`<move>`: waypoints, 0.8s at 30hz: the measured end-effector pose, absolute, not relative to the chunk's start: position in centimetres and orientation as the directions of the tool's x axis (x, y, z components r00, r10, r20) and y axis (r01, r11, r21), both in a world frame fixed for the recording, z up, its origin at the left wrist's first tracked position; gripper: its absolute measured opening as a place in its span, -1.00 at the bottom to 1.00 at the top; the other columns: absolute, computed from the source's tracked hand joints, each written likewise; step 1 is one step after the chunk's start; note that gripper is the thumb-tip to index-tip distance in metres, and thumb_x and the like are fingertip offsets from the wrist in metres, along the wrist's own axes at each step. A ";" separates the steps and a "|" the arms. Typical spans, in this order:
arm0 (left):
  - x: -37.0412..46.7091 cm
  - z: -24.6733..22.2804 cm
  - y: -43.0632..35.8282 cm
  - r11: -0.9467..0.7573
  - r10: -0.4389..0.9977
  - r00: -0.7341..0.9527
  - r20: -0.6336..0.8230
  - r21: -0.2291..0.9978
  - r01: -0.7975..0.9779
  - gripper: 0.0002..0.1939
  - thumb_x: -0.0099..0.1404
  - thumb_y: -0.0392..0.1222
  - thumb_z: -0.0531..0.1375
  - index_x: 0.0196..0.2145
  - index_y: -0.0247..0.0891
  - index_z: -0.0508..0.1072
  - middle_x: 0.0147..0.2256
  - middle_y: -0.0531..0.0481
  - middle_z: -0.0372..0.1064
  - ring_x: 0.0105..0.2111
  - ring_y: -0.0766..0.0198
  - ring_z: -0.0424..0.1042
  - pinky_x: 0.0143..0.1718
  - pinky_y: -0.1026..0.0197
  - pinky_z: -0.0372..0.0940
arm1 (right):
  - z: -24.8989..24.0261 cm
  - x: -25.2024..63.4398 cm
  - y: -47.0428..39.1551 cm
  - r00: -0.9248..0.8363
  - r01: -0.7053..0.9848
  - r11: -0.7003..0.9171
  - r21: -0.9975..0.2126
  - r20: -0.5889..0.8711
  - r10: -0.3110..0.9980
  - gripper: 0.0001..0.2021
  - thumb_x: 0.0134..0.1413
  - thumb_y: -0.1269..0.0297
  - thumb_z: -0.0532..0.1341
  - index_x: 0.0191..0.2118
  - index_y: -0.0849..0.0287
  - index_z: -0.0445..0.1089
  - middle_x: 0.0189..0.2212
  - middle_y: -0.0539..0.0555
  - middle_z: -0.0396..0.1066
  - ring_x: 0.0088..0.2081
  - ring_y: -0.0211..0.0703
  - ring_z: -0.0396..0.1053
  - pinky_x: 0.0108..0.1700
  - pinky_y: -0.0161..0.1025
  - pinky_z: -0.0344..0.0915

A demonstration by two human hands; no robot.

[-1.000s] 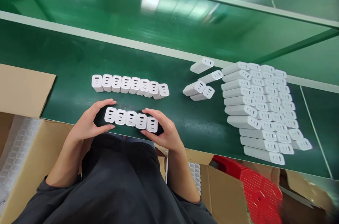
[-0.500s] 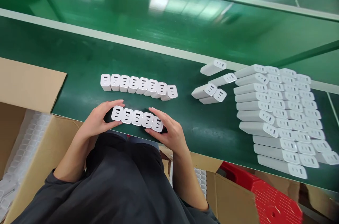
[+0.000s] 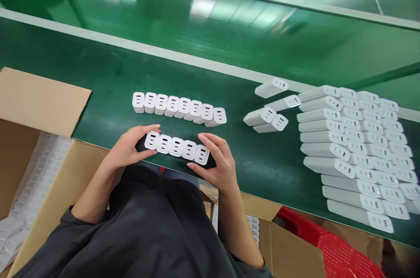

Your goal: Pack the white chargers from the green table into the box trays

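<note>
At the far left an open cardboard box (image 3: 31,107) sits below the table edge, with white trays (image 3: 36,177) of small cells visible inside it. Next comes the person's left hand (image 3: 129,151), fingers curved and spread a little, thumb on the near side and fingertips on the far side, pressed against the left end of the near row of chargers (image 3: 177,146). That row is five white plastic blocks standing side by side, touching, on the near edge of the green table (image 3: 98,72), just in front of the person's body. They are probably light, rigid and smooth, so a loose line of them may buckle or slip apart unless squeezed from both ends; the two end faces look like the sound places to grip. Each block is glossy white with rounded corners and three small dark slots on its upward face. The right hand (image 3: 218,166) closes the other end, fingers slightly apart and bent around the last block. Behind lies a far row of chargers (image 3: 179,107), eight blocks. Further right, four loose chargers (image 3: 269,111) lie on their sides, then a large stacked batch (image 3: 354,146). A red crate (image 3: 328,251) shows beneath.
</note>
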State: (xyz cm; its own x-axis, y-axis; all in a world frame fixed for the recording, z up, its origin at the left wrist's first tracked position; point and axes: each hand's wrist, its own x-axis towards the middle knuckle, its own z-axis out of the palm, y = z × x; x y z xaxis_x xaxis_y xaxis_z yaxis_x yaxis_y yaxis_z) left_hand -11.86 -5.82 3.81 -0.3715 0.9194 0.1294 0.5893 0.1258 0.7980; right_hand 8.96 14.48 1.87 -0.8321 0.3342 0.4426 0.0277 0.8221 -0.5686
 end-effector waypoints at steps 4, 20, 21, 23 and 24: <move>-11.9 3.8 -5.8 0.125 0.920 -0.370 0.131 0.796 0.593 -0.41 0.30 -0.10 0.28 0.24 -0.07 0.23 0.09 -0.05 0.43 0.08 0.14 0.41 0.11 0.11 0.29 | 2.2 8.7 14.3 -0.799 0.016 0.877 -0.480 0.521 0.300 -0.30 0.14 -0.06 0.29 0.33 -0.05 0.11 0.09 0.23 0.36 0.07 0.24 0.34 0.07 0.20 0.34; -12.1 3.5 -6.0 0.165 0.914 -0.393 0.098 0.796 0.583 -0.42 0.32 -0.07 0.27 0.24 -0.05 0.24 0.08 -0.02 0.43 0.06 0.16 0.42 0.07 0.15 0.29 | 3.3 8.4 14.0 -0.558 -0.208 0.755 -0.622 0.709 0.431 -0.44 0.11 0.11 0.32 0.22 0.00 0.24 -0.12 0.14 0.51 -0.01 0.14 0.42 -0.07 0.14 0.43; -12.2 3.4 -6.1 0.171 0.913 -0.397 0.098 0.791 0.588 -0.43 0.32 -0.06 0.27 0.24 -0.04 0.24 0.09 -0.01 0.42 0.07 0.16 0.42 0.08 0.15 0.30 | 3.3 9.1 14.5 -0.501 -0.199 0.729 -0.654 0.708 0.498 -0.44 0.13 0.09 0.30 0.23 0.00 0.24 -0.11 0.15 0.49 -0.03 0.12 0.44 -0.09 0.11 0.45; -12.3 3.0 -6.2 0.180 0.910 -0.402 0.102 0.776 0.604 -0.43 0.32 -0.03 0.26 0.24 -0.03 0.23 0.09 -0.01 0.42 0.08 0.15 0.41 0.09 0.14 0.30 | 2.9 10.9 16.1 -0.401 -0.100 0.696 -0.711 0.669 0.626 -0.45 0.14 0.12 0.30 0.23 0.00 0.24 -0.06 0.15 0.46 -0.06 0.05 0.47 -0.11 0.02 0.46; -12.4 2.9 -6.3 0.183 0.910 -0.402 0.103 0.770 0.612 -0.43 0.33 -0.01 0.25 0.24 -0.03 0.23 0.10 -0.01 0.42 0.09 0.14 0.41 0.10 0.14 0.30 | 2.7 11.9 17.0 -0.356 -0.005 0.680 -0.733 0.637 0.684 -0.45 0.13 0.16 0.32 0.23 0.00 0.26 -0.04 0.15 0.46 -0.05 0.03 0.47 -0.11 -0.02 0.46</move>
State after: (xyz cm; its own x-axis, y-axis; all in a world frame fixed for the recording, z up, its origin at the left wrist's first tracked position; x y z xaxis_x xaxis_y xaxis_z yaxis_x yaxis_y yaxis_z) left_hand -12.43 -6.25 2.90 -0.4024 0.9096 0.1034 0.6118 0.1832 0.7695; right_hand 11.85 17.02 2.67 -0.3557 0.6837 0.6372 -0.0050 0.6804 -0.7329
